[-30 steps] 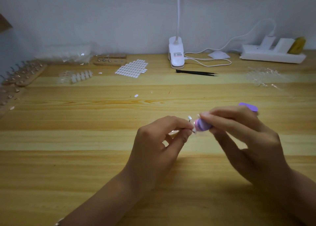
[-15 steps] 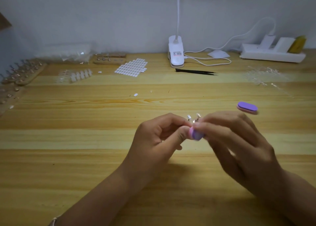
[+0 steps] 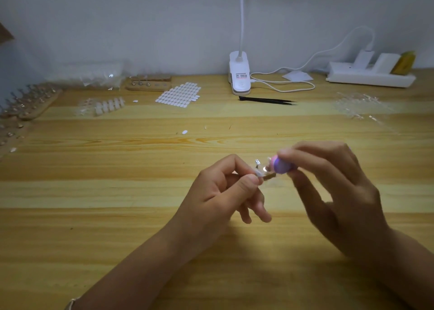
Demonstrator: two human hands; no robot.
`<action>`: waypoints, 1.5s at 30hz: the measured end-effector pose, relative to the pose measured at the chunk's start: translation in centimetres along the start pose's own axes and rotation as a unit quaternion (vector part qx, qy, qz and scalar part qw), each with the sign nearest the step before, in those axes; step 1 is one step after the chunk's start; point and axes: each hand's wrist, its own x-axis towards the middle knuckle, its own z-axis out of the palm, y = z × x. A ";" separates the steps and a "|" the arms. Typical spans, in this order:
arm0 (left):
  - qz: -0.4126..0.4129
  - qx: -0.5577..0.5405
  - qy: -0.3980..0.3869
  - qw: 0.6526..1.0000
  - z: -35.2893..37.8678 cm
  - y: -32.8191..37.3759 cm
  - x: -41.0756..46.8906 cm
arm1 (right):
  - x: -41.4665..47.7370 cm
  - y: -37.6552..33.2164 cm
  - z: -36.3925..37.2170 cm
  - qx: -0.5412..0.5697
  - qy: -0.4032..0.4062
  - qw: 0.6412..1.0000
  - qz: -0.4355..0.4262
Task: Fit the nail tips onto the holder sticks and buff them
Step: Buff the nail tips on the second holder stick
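Item 1, left hand point(image 3: 223, 192): thumb and forefinger pinch a holder stick point(image 3: 267, 177), whose glinting head pokes up just past the thumbnail. The lower fingers now stretch down loosely below the pinch; half a second ago they were tucked in.

Item 2, nail tip point(image 3: 259, 173): a pale clear sliver on the stick, right at the left thumb tip. It is too blurred to judge how it sits.

Item 3, right hand point(image 3: 340, 192): thumb and fingertips grip a purple buffer block point(image 3: 283, 165). The block sits just right of the pinch, at the stick's head. Half a second ago it lay lower, against the left thumb, and it has since lifted up and to the right.

Item 4, second purple block: half a second ago it lay in plain view on the table point(image 3: 117, 180) beyond the right hand. That hand's raised fingers now cover the spot.

Item 5, far beyond the grip and unchanged: white lamp point(image 3: 239, 75), black tweezers point(image 3: 267, 100) and, to the right of these, a power strip point(image 3: 371, 78).

Item 6, beyond and left of the grip, unchanged: sheet of white tabs point(image 3: 179, 95), wooden block point(image 3: 149, 86) and a rack of sticks point(image 3: 32, 103) at the table's left edge.
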 end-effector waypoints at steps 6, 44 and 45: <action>-0.038 -0.050 -0.057 0.996 -0.1 0.7 -0.1 | -0.5 -0.3 0.4 -0.012 -0.027 0.997 -0.065; -0.023 0.029 -0.100 0.994 -0.4 -0.2 -0.1 | -0.8 -0.2 1.0 0.003 -0.034 0.995 -0.089; -0.031 0.014 -0.109 0.993 -0.4 -0.1 0.0 | -0.7 0.1 0.9 -0.009 -0.044 0.995 -0.086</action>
